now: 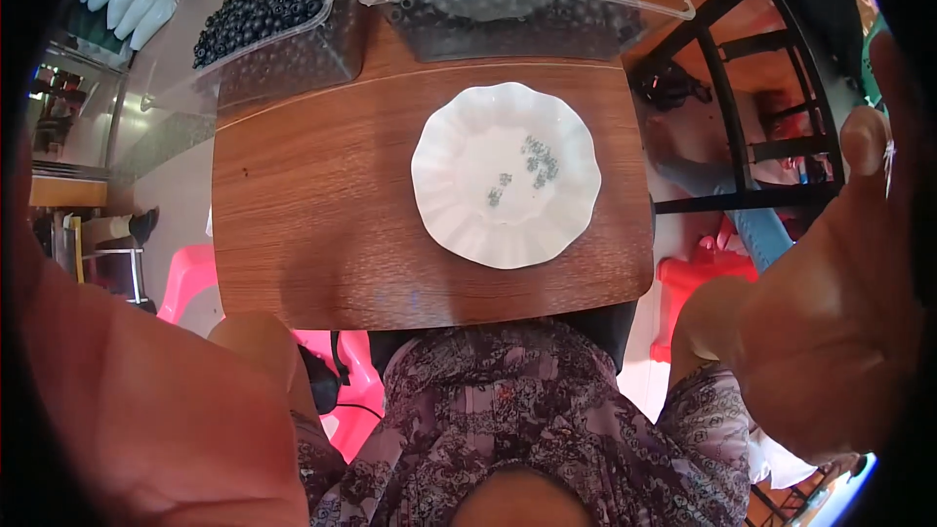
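Observation:
Both hands are raised close to the camera, at the two sides of the picture, and neither touches the table. Large and blurred, the palm of my left hand (pixel 166 410) fills the lower left; its fingers are cut off by the dark rim. At the right edge my right hand (pixel 830 303) shows its palm, with the thumb stretched upward and apart; the other fingers mostly run out of view. No object shows in that palm. Between the hands, a white plate (pixel 454 200) with a wavy rim and small grey-green printed flowers lies on the brown wooden table (pixel 312 205).
Two clear plastic boxes, a left box (pixel 322 49) and a right box (pixel 508 24), hold many small dark beads at the table's far end. A black metal frame (pixel 727 107) stands to the right. Pink stools (pixel 190 278) and a red stool (pixel 688 298) flank the table.

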Tool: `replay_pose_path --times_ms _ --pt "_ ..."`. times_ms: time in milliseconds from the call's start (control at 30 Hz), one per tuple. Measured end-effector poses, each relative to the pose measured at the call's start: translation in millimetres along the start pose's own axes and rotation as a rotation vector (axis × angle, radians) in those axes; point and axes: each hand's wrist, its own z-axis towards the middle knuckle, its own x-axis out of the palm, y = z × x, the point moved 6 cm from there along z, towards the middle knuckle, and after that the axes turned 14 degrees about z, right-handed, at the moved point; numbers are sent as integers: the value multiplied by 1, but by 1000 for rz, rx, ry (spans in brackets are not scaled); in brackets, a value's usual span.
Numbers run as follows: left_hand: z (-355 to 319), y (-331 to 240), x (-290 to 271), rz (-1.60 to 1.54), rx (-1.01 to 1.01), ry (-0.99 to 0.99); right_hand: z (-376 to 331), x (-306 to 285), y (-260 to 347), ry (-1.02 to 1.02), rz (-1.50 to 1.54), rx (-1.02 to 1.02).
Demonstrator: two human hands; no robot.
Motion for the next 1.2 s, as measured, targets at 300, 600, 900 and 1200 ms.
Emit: replay_pose_path --times_ms 300,600,900,1200 --pt "21 -23 -17 17 185 -75 9 -13 33 -15 -65 -165" --pt "-66 117 83 -229 -764 348 88 62 -94 146 -25 111" --pt "-106 160 106 -166 -716 402 137 133 -207 634 -762 -113" --pt "-91 154 94 -62 -628 368 159 109 -199 549 -374 85"
